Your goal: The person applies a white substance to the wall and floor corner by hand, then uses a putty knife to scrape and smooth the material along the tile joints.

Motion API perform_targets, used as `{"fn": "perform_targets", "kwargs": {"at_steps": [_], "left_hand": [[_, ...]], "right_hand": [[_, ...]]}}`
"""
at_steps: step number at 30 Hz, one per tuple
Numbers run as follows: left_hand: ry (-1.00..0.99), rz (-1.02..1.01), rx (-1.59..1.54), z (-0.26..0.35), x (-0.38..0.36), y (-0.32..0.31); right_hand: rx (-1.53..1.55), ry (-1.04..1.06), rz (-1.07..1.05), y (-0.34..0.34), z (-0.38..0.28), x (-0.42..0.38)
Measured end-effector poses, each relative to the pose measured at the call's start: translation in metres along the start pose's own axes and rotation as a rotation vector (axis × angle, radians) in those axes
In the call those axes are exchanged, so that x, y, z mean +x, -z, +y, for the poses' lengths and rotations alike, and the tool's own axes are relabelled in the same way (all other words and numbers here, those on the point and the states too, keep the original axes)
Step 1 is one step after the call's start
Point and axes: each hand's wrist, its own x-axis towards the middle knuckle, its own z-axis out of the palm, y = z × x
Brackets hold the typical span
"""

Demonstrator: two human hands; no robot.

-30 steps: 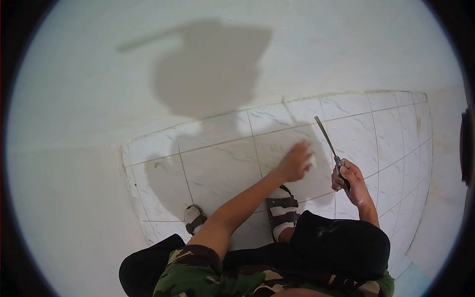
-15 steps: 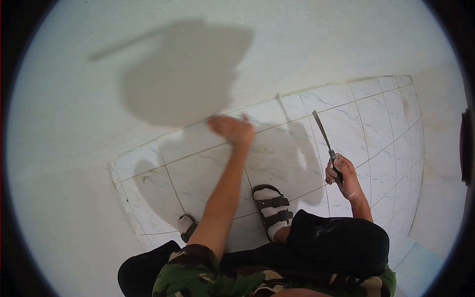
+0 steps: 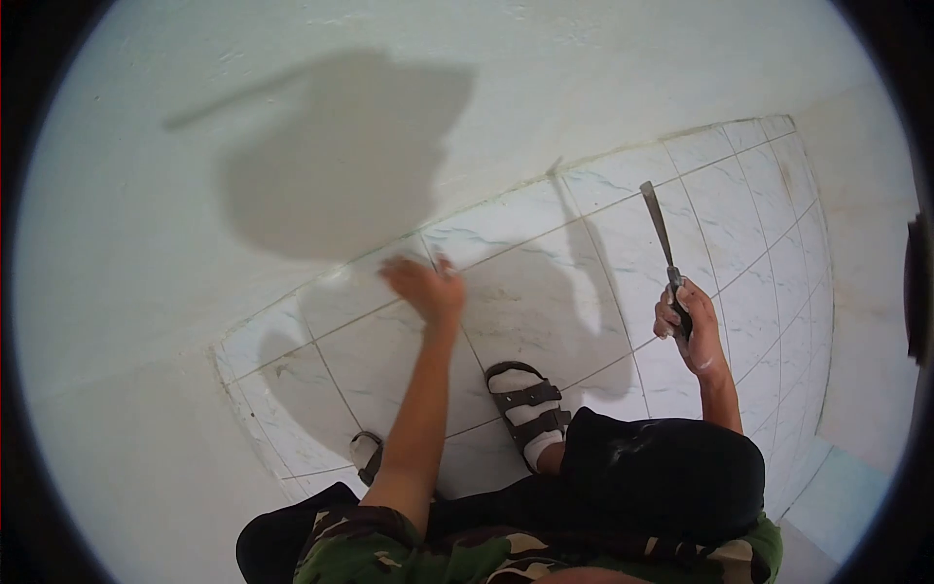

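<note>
In my right hand [image 3: 697, 326] is a putty knife [image 3: 658, 226], its dark handle wrapped by my fingers and its narrow metal blade pointing up and away from me. Whitish residue marks the fingers and wrist. My left hand [image 3: 426, 288] reaches out over the tiles near the foot of the wall, holding nothing, with thumb and fingers apart and slightly blurred. The pale wall [image 3: 545, 88] rises just beyond it, showing a large shadow.
White marbled floor tiles [image 3: 623, 229] with some brownish stains run up to the wall. My feet in dark strapped sandals [image 3: 530, 399] stand on them, and my black-clad knee [image 3: 671, 477] sticks up at lower right. A dark object [image 3: 915, 287] sits at the right edge.
My left hand has moved left and a little down, toward me. My right hand has risen slightly to the right with the putty knife, and the blade has turned more face-on.
</note>
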Motion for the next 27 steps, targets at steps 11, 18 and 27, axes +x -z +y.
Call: {"fn": "perform_targets", "kwargs": {"at_steps": [11, 18, 27], "left_hand": [[-0.854, -1.055, -0.652, 0.231, -0.07, -0.055], [-0.661, -0.303, -0.93, 0.142, -0.079, 0.008], [0.069, 0.034, 0.14, -0.171, 0.027, 0.074]], "right_hand": [[0.143, 0.136, -0.016, -0.016, -0.014, 0.011], [0.111, 0.132, 0.116, 0.008, -0.006, 0.005], [0.021, 0.047, 0.0, -0.021, 0.001, 0.021]]}}
